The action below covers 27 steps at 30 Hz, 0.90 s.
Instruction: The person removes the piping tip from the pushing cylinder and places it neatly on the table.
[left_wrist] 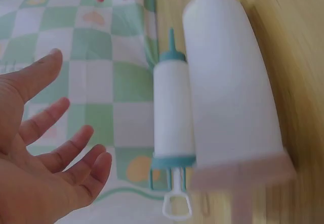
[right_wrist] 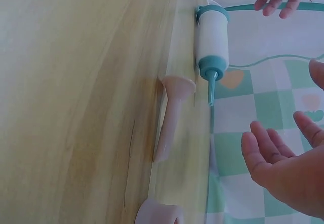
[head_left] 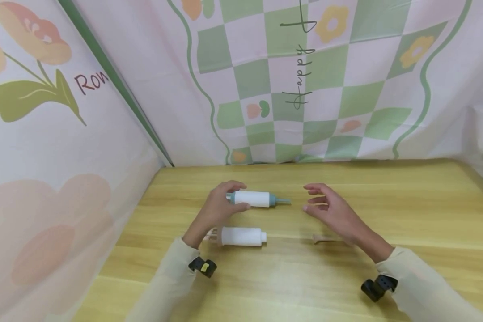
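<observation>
Teal-ended tube, axis 9-to-3 o'clock, is being flanked by left hand (nearer, 9 o'clock) and right hand (3 o'clock), both loose, empty

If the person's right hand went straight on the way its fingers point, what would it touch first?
Probably the teal nozzle of the white tube, which lies ahead of the right hand in the head view. The hand looks raised above the table, though, so it might pass over; depth is unclear.
</observation>
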{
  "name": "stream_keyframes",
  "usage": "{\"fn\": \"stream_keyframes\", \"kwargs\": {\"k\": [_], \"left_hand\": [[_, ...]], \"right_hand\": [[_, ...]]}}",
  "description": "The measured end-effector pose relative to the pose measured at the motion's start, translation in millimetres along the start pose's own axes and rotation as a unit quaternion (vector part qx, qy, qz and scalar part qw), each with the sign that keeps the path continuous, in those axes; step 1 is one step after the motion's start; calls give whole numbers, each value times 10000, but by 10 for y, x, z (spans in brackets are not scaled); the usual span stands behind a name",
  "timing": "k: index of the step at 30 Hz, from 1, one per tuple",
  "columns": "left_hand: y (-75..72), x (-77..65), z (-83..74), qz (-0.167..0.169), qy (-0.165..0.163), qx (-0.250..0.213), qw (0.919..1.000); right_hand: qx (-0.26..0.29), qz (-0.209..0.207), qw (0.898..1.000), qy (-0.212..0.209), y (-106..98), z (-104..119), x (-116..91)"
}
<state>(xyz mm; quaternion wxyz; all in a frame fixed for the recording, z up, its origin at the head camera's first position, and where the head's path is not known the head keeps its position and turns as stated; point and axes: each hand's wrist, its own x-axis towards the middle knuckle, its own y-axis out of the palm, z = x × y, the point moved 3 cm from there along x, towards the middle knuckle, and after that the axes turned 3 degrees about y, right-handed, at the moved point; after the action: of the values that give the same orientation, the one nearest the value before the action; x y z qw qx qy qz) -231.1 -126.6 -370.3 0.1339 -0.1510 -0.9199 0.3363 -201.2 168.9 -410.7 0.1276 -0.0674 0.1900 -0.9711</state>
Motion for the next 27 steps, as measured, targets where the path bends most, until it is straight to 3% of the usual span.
{"fn": "stream_keyframes", "kwargs": {"k": [4, 12, 27], "left_hand": [[-100, 4, 116, -348, -55, -73, 9994], [-277, -11, 290, -850, 399, -232, 9953], [-400, 65, 584, -388, -62, -319, 9987]], "right_hand": [[-28, -44, 9999, 150, -25, -24, 25], [-32, 35, 9990, 447, -45, -48, 60], [-126, 380, 9941, 1010, -28, -88, 217]]}}
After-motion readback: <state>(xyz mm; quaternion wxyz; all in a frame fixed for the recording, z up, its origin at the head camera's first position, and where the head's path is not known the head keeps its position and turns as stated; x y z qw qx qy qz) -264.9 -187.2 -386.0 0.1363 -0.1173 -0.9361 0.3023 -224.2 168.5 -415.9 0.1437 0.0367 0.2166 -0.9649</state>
